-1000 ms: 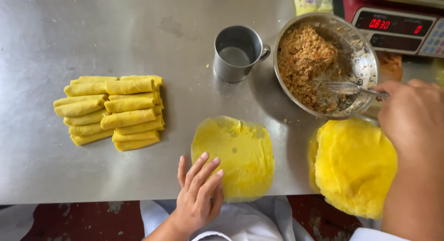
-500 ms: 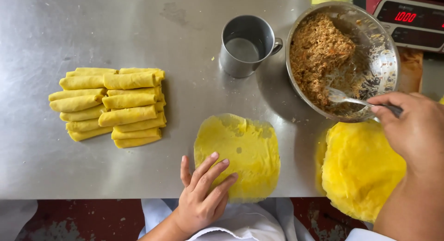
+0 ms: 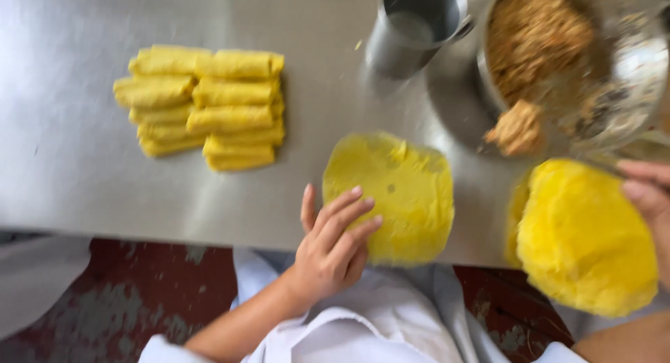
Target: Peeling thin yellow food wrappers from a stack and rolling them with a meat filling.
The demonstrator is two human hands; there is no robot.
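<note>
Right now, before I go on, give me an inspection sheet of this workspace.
Surface: steel table, bare at the left, a few crumbs near the cup.
Job's things: flat yellow wrapper; spoonful of brown filling between bowl and wrapper; metal bowl of filling; stack of wrappers.
Clutter: pile of rolled yellow rolls; metal cup.
Grippers: left hand flat on the wrapper's near edge; right hand at the frame edge, grip blurred.
Cables: nothing seen.
Surroundings: red floor, white clothing.

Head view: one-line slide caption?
Left hand pins round yellow crepe on steel table; right hand carries brown filling from metal bowl.
</note>
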